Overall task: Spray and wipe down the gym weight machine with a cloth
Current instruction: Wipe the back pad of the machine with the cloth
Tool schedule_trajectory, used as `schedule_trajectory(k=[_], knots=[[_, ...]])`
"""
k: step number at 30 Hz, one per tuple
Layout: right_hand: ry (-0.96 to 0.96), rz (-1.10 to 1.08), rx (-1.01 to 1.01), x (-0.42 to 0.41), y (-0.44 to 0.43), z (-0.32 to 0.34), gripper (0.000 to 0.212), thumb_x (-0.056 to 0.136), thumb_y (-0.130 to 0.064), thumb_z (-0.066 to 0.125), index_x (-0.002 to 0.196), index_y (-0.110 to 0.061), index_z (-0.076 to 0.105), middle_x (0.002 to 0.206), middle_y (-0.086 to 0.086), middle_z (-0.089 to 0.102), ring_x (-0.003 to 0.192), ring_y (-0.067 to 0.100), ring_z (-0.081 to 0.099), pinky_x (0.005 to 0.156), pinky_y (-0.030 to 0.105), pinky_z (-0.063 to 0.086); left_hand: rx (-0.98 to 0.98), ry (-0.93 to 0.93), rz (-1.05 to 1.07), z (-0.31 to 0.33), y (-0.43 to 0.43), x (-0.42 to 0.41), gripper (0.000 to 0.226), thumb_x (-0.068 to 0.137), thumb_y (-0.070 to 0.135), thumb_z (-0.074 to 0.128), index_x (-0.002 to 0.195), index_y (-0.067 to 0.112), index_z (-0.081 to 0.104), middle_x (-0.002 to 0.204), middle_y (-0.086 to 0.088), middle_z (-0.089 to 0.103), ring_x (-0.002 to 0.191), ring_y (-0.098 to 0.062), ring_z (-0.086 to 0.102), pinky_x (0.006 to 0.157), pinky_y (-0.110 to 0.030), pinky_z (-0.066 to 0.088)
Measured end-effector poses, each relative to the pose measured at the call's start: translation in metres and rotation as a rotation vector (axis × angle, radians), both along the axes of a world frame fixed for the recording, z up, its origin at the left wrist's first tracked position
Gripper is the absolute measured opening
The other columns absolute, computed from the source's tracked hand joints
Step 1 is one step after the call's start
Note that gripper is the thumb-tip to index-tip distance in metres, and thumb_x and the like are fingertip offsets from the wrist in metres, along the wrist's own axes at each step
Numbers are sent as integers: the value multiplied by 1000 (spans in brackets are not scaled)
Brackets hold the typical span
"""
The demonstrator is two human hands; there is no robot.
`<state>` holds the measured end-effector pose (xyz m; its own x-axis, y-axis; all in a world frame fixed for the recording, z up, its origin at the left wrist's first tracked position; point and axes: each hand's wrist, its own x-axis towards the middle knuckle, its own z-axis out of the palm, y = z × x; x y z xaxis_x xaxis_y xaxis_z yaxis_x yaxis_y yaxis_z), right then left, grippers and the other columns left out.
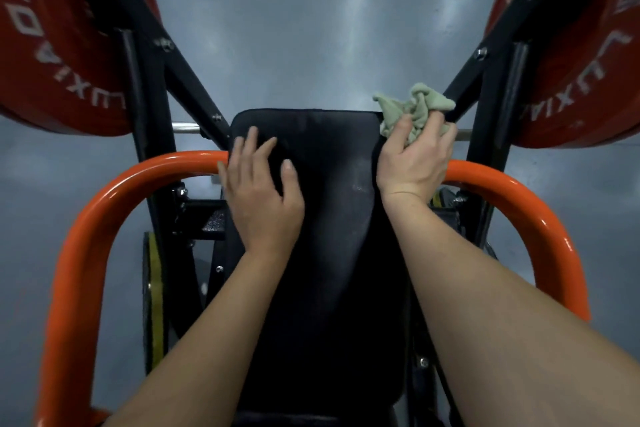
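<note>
Two hands are working: my right hand point(415, 159) is clutching the crumpled pale-green cloth point(414, 106), the long black padded backrest point(325, 211) stretching leftward and back from those fingers, my left hand point(265, 194) pressing it, fingers spread.

Left hand point(263, 198) on pad point(318, 156), left side; cloth point(415, 107) at pad's far-right corner, perhaps touching frame point(467, 76).

A gym: large red rubber weight plates point(52, 45) with white lettering hang on a black steel frame point(187, 80), beside a black padded backrest point(322, 218), an orange tubular bar point(104, 198) and grey floor point(311, 28).
</note>
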<state>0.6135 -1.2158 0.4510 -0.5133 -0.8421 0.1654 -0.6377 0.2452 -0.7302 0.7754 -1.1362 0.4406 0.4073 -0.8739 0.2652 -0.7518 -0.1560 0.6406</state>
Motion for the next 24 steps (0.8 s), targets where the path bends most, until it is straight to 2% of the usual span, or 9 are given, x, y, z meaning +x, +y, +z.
schedule_trajectory(k=[4,10,13,15,17,18,20,22,24], knots=[[79,-49,26,2,-1,1,45,95,-41,41,118,-6,57,124,19,51,112,37,52,82,41,38,135,-152,158,-6,6,-1,63,97,50,48,152,20,44,167,-3,28,154,-26,22,122,-55,23],[161,72,-105,-1,5,0,33,96,-30,57,106,2,61,123,26,53,110,45,48,98,43,34,132,-228,120,-13,4,0,72,97,59,42,155,17,40,167,-7,26,154,-31,22,117,-54,29],[243,304,-196,12,18,7,27,94,-21,60,102,5,62,118,29,56,106,44,49,95,49,40,104,-201,111,-8,4,-2,74,98,66,32,154,18,42,167,-8,27,154,-31,22,118,-54,24],[117,583,-186,32,34,23,27,95,-22,60,113,-2,61,114,19,61,105,35,53,94,42,45,58,-157,76,-4,6,1,77,99,70,21,154,21,43,167,-7,28,155,-30,22,118,-53,23],[-170,708,-30,61,55,47,32,100,-28,59,129,-17,48,110,-2,64,104,16,60,88,18,46,-25,55,-9,-3,8,9,76,100,70,16,154,24,43,165,-5,34,154,-27,24,121,-54,23],[-352,724,124,76,66,58,33,103,-34,56,130,-21,44,110,-9,63,105,9,61,83,11,44,-98,286,-61,-2,12,15,71,101,70,21,152,27,45,161,-5,40,152,-27,29,121,-55,24],[-595,717,392,98,78,61,33,106,-51,40,129,-28,45,120,-10,60,117,8,56,90,15,40,-208,859,-125,11,24,30,51,100,62,44,139,31,56,146,-8,58,141,-28,48,117,-57,33],[-465,859,494,117,84,60,40,108,-56,25,130,-32,47,134,-5,49,130,13,40,107,27,28,-187,1095,-47,27,40,48,40,95,47,60,122,17,63,120,-11,70,117,-26,65,106,-48,48],[-202,904,384,132,87,53,52,106,-58,19,129,-25,52,144,1,39,137,22,29,114,34,18,-169,975,115,36,57,70,35,89,37,65,110,9,61,96,-4,71,91,-13,68,86,-33,54]])
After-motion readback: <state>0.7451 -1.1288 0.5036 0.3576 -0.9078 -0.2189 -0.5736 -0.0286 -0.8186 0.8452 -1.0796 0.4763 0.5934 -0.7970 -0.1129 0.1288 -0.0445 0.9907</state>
